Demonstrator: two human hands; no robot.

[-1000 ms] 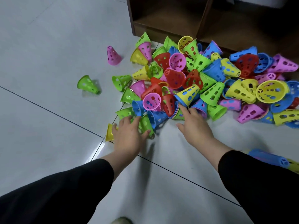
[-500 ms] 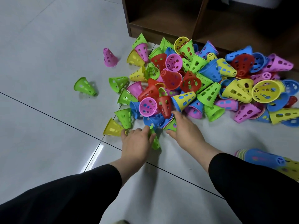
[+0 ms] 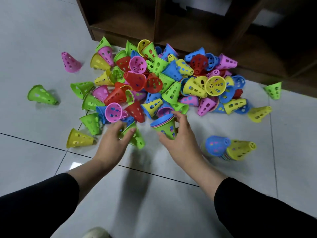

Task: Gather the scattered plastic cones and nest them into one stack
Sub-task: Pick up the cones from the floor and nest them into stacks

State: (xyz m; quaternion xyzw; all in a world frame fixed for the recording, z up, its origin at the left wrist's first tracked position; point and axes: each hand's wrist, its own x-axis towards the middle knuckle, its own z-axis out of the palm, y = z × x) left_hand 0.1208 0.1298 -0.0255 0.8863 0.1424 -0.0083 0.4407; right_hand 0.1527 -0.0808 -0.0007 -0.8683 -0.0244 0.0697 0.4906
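A big heap of perforated plastic cones [image 3: 154, 83] in green, yellow, red, pink and blue lies on the floor against a shelf. My right hand [image 3: 180, 138] grips a short nested stack [image 3: 165, 127], green outside with pink and blue rims showing at its wide end, lifted at the heap's near edge. My left hand [image 3: 113, 141] holds a green cone [image 3: 137, 138] with its fingers curled over the rim. Two longer nested stacks lie at the right, one topped blue [image 3: 216, 146], one topped yellow [image 3: 240, 149].
A dark wooden shelf unit [image 3: 188, 28] stands behind the heap. Stray cones lie apart: pink [image 3: 69, 62] and green [image 3: 41, 95] at the left, yellow [image 3: 78, 139] near my left hand, green [image 3: 274, 90] and yellow [image 3: 259, 114] at the right. The floor [image 3: 154, 194] is grey tile.
My right hand has lifted a short nested stack out of the heap's near edge. My left hand has closed on a green cone. The view has tilted up, showing more shelf.
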